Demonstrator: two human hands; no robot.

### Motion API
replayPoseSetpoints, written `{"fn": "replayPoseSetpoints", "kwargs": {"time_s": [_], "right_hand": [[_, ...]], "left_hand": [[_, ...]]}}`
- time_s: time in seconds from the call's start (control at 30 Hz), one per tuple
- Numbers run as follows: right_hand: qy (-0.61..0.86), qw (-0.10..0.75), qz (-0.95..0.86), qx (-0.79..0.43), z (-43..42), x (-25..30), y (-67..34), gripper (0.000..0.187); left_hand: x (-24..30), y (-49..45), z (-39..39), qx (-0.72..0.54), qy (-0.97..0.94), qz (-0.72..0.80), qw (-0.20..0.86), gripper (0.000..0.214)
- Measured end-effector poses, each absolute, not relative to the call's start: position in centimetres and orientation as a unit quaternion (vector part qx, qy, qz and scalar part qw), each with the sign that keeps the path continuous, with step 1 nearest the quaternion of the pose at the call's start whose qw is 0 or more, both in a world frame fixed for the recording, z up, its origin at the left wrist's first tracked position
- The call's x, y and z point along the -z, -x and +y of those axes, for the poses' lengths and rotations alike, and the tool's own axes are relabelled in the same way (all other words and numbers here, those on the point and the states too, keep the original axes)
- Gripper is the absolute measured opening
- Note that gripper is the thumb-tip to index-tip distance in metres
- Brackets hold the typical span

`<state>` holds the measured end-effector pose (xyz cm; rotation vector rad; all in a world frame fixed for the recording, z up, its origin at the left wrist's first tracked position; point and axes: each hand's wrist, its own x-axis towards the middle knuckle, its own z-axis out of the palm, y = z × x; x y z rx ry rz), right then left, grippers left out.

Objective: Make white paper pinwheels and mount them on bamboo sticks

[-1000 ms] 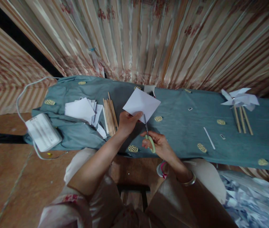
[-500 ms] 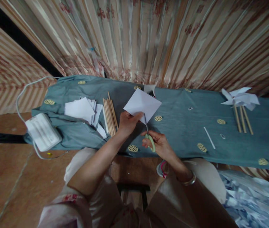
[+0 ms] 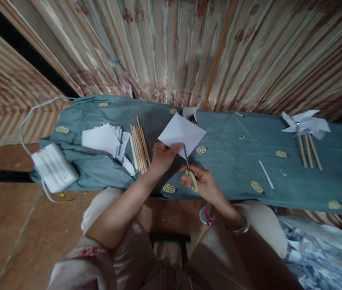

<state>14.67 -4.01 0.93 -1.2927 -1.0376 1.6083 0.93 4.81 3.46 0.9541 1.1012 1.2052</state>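
My left hand (image 3: 162,156) pinches the near corner of a white paper square (image 3: 182,133), holding it above the teal cloth-covered table (image 3: 234,161). My right hand (image 3: 202,182) grips green-handled scissors (image 3: 190,172), whose blades point up into the paper's lower edge. A bundle of wooden sticks (image 3: 140,147) lies just left of my left hand. Farther left sits a stack of white paper squares (image 3: 104,140).
Finished white paper pinwheels (image 3: 305,124) on sticks lie at the table's far right. A thin white strip (image 3: 266,175) rests on the cloth. A white box with a cable (image 3: 54,167) sits at the left end. Striped curtains (image 3: 189,48) hang behind. Paper scraps (image 3: 318,249) pile at the lower right.
The scissors have edged slightly farther into the paper; both hands stay almost where they were.
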Motion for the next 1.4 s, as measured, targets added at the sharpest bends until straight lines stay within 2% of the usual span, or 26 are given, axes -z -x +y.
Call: {"fn": "replayPoseSetpoints", "kwargs": {"time_s": [1.4], "right_hand": [[0.517, 0.416, -0.399, -0.633, -3.69, -1.13, -14.71, 0.041]], "left_hand": [[-2.73, -0.85, 4.51, -0.516, -0.43, 0.445, 0.592, 0.015]]}}
